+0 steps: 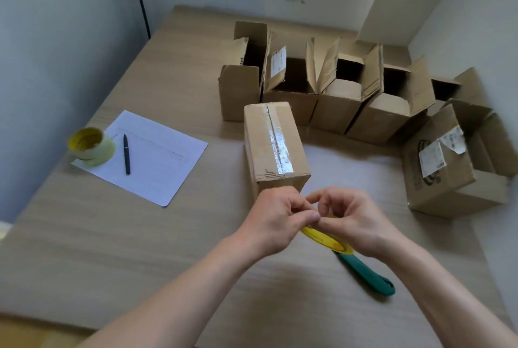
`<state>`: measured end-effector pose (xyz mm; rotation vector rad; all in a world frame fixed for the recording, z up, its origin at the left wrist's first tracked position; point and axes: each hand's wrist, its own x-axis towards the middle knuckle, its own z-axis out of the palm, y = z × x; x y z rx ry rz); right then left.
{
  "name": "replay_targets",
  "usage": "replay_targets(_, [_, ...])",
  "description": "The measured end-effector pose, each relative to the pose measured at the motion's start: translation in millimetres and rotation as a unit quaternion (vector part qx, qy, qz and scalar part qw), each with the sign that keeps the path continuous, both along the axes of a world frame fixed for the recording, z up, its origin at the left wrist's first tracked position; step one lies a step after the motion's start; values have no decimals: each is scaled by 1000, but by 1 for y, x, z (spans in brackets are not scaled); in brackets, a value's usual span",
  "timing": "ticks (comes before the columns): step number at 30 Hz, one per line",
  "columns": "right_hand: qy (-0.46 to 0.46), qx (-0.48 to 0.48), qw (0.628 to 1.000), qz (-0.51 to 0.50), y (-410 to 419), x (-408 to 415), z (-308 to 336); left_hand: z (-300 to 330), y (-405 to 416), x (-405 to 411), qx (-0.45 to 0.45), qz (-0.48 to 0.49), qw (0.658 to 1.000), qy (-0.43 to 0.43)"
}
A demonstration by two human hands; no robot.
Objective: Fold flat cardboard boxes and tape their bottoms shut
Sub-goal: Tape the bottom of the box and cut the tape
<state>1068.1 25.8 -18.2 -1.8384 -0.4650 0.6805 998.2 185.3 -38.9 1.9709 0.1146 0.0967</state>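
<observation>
A taped box (276, 148) stands on the desk (140, 249), seam up. Just before it, the left hand (276, 218) and right hand (353, 221) meet, fingers curled, pinching a yellow tape roll (322, 238). Behind the box stand open boxes (336, 89); a green knife (367, 274) lies nearer the person.

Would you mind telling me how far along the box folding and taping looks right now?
Done: several folded boxes stand open-topped at the back, and the nearest box has tape along its upturned seam. In hand: the left hand and right hand pinch at a yellow tape roll. Left: no flat boxes are visible.
</observation>
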Motion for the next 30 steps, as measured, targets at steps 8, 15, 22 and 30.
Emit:
replay_targets(8, [156,-59,985,53,-2,-13,-2,-17,9,-24,-34,102,994,-27])
replay_targets(15, [271,91,956,63,-15,-22,-9,-12,24,-15,-118,135,984,-6])
replay_targets(22, [-413,-445,784,130,-4,35,19,-31,37,-15,56,189,977,-86])
replay_targets(30, [32,-155,967,199,-9,64,22,-39,51,-7,54,256,961,-84])
